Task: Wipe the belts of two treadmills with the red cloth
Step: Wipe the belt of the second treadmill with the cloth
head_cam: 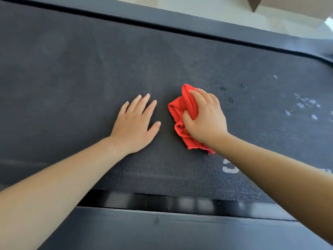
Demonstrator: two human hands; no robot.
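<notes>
A dark grey treadmill belt (75, 73) fills most of the head view. The red cloth (177, 110) lies bunched on the belt near its middle. My right hand (205, 118) grips the cloth from above, fingers and thumb curled round its folds, pressing it onto the belt. My left hand (135, 125) rests flat on the belt just left of the cloth, fingers spread and straight, apart from the cloth. Pale dusty specks (304, 103) and small dark spots (231, 100) mark the belt to the right of the cloth.
A black side rail (162, 230) runs along the near edge of the belt, another rail (180, 20) along the far edge. Pale floor (234, 13) lies beyond it. White lettering (229, 167) shows on the belt by my right forearm.
</notes>
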